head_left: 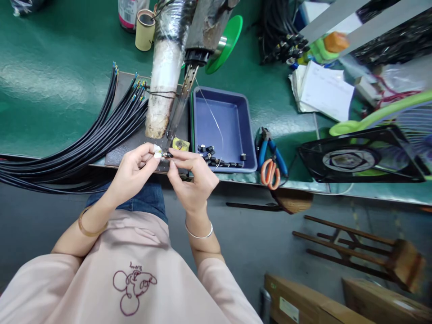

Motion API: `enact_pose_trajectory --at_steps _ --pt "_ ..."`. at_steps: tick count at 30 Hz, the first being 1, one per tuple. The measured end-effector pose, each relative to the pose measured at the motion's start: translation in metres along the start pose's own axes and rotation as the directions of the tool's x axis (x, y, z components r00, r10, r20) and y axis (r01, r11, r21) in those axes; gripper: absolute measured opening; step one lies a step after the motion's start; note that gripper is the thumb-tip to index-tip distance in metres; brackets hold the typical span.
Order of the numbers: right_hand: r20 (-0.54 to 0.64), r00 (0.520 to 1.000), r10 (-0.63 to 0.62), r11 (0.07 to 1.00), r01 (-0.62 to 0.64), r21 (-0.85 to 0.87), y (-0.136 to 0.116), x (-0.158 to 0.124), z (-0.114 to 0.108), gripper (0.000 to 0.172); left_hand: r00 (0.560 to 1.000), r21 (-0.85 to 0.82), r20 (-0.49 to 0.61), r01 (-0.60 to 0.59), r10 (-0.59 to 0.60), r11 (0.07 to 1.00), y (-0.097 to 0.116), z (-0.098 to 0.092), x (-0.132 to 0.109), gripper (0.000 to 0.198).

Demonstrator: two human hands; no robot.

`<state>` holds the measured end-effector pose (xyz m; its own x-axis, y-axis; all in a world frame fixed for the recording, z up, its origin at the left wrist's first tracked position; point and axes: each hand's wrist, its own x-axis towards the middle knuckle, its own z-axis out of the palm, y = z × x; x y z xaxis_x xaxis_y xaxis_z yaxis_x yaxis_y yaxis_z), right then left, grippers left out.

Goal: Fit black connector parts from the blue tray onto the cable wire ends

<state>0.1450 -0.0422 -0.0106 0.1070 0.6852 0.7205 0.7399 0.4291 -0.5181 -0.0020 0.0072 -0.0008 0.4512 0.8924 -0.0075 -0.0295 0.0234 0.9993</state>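
Just below the tip of a soldering iron (182, 101), both hands meet at the table's front edge. My left hand (137, 168) is closed in a pinch, with white material (157, 150) at its fingertips; whether that is a wrap or a held piece I cannot tell. My right hand (194, 175) pinches a small black connector (166, 155), which lies close against the left fingertips. Beside the right fingers is a yellow sponge (181, 144) with dark marks. A bundle of black cables (91, 139) with stripped, coloured wire ends lies left of my left hand.
A blue tray (222, 121) holding several black connectors (216, 159) stands to the right. Beyond it lie blue-handled pliers (273, 153), orange-handled scissors (270, 173) and a black fan (361, 157). A white wrapped tube (164, 85) and a green spool (229, 45) rise behind the hands.
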Motion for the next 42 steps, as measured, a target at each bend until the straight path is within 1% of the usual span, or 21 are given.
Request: enact_pose_trajectory --at_steps 6,9,12,19,23,28,33,38,42 --pt "0.037 0.998 -0.043 0.999 0.043 -0.017 0.005 0.003 -0.002 0.018 0.999 0.029 -0.02 0.029 -0.029 0.999 0.0 0.001 0.001 0.017" --pt "0.05 0.996 -0.067 0.998 0.067 0.005 0.006 0.005 -0.003 0.018 1.0 0.069 -0.024 0.022 -0.02 0.997 0.002 0.002 0.002 0.018" --pt "0.057 0.995 -0.085 0.996 0.086 -0.016 0.007 0.007 -0.003 0.019 1.0 0.109 -0.027 0.006 -0.003 0.994 0.006 0.003 0.002 0.016" --pt "0.034 0.998 -0.049 0.999 0.048 0.009 0.004 0.012 -0.003 0.018 0.998 0.145 -0.053 -0.035 0.043 0.989 0.012 0.005 0.004 0.014" --pt "0.042 0.998 -0.043 0.999 0.043 0.006 0.001 0.013 -0.004 0.018 0.998 0.112 -0.049 -0.036 0.041 0.993 0.013 0.005 0.004 0.014" --pt "0.071 0.997 -0.014 1.0 0.014 0.001 -0.003 0.012 -0.008 0.018 0.999 0.045 -0.048 0.013 -0.011 0.999 0.009 0.004 0.005 0.015" --pt "0.096 0.995 -0.028 0.998 0.032 -0.046 -0.005 0.012 -0.01 0.018 0.997 -0.019 -0.058 0.047 -0.048 0.999 0.008 0.003 0.007 0.019" --pt "0.143 0.986 -0.083 0.994 0.091 -0.052 -0.003 0.011 -0.011 0.019 0.994 -0.055 0.009 0.107 -0.107 0.993 0.009 0.0 0.005 0.017" --pt "0.164 0.983 -0.084 0.996 0.088 -0.022 -0.001 0.008 -0.013 0.019 0.994 -0.026 0.032 0.109 -0.109 0.994 0.007 -0.001 0.002 0.016"
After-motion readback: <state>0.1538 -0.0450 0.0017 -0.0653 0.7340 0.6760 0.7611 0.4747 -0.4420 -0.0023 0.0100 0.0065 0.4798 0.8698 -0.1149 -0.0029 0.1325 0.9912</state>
